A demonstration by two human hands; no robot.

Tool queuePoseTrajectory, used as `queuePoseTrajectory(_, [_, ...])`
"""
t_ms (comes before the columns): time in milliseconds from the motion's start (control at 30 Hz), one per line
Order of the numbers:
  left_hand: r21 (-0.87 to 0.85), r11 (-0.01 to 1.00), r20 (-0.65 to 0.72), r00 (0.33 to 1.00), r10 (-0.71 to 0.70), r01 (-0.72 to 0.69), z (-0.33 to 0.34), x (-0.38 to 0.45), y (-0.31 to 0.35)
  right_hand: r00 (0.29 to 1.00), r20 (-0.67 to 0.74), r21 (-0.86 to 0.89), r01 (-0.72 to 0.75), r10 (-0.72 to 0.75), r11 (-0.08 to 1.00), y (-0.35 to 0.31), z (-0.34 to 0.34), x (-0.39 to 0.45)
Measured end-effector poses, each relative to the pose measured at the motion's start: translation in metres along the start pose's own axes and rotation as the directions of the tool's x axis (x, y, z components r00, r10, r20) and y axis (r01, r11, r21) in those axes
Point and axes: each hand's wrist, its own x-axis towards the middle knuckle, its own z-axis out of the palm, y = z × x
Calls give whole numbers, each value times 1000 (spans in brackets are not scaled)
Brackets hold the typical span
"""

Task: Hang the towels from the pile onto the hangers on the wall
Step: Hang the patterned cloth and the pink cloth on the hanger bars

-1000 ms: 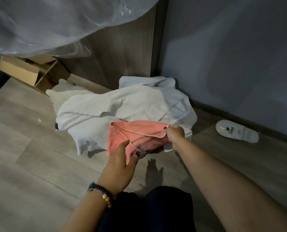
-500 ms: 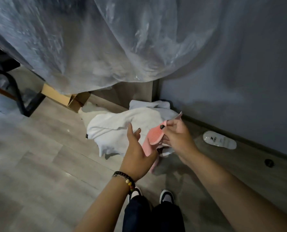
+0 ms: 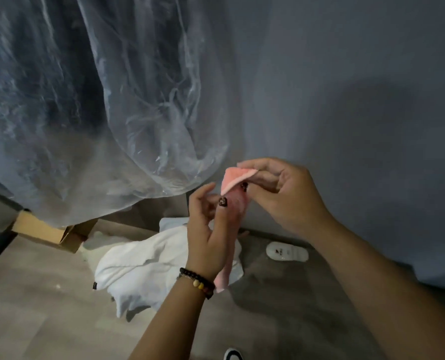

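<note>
I see a grey wall (image 3: 346, 74) above a wood floor (image 3: 34, 307), plastic sheeting (image 3: 99, 113) draped at left. My right hand (image 3: 281, 198) pinches the pink towel's (image 3: 235, 216) top corner; my left hand (image 3: 206, 229) curls around it lower down. The white towel pile (image 3: 143, 268) lies below on the floor, near a slipper (image 3: 286, 252).

Pink towel's (image 3: 235, 203) middle behind left hand (image 3: 207, 229); shoe (image 3: 233, 355) cropped below.
</note>
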Motion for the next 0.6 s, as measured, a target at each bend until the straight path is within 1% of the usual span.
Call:
queuePoseTrajectory(67, [-31,999,102,994,40,-37,10,2,22,994,-94,-85,50,-58,995,-19,-13,-6])
queuePoseTrajectory(133, [-19,994,179,978,105,-103,19,1,34,969,-211,-201,83,-126,976,-32,-23,-14])
queuePoseTrajectory(200, [-16,983,217,959,181,-181,29,-4,40,914,-329,-374,106,-238,921,-37,-30,-27])
queuePoseTrajectory(233, [-10,977,226,951,209,-212,33,-8,42,881,-374,-465,91,-288,881,-37,-32,-35])
queuePoseTrajectory(267, [-6,972,229,946,230,-235,38,-13,44,855,-415,-516,59,-310,855,-36,-34,-44])
queuePoseTrajectory(300, [-6,969,226,943,243,-248,41,-19,46,836,-460,-517,21,-299,856,-36,-36,-54])
queuePoseTrajectory(367, [-10,967,235,939,249,-254,47,-32,49,802,-555,-431,-51,-220,901,-34,-40,-74])
queuePoseTrajectory(400, [-2,968,263,934,242,-250,50,-38,50,783,-602,-365,-96,-157,926,-32,-42,-86])
queuePoseTrajectory(467, [46,968,363,907,214,-247,58,-54,52,731,-683,-214,-182,-13,960,-29,-43,-110])
queuePoseTrajectory(533, [92,960,452,870,196,-264,68,-73,51,672,-736,-82,-206,80,975,-25,-47,-132])
queuePoseTrajectory(600, [109,953,471,859,202,-283,79,-96,53,641,-760,-37,-202,104,979,-24,-61,-153])
